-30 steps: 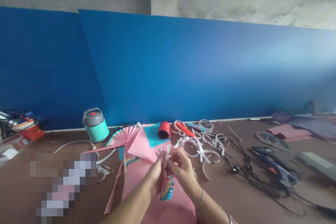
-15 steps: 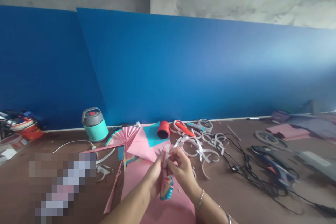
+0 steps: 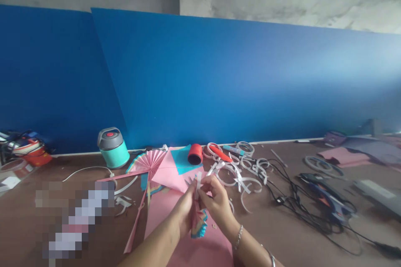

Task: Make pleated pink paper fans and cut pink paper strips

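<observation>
My left hand (image 3: 184, 210) and my right hand (image 3: 216, 202) meet over a pink paper sheet (image 3: 163, 210) on the brown table. Both pinch a small folded paper piece (image 3: 199, 222), pink with a teal and yellow scalloped lower edge. A white strip (image 3: 198, 180) sticks up between my fingertips. Both hands have their fingers closed on this piece. A bracelet sits on my right wrist. Behind my hands lie a pleated pink paper fan (image 3: 151, 161) and a teal paper square (image 3: 183, 159).
A teal flask with a grey lid (image 3: 112, 147) stands at the back left. A red cup (image 3: 195, 154) lies on its side near curled white paper strips (image 3: 241, 173). Black cables and a glue gun (image 3: 322, 200) lie right. Blue panels (image 3: 219, 83) line the rear.
Hardly anything differs. My hands stay together on the folded paper piece, shifting only slightly as my fingers work at its top.
</observation>
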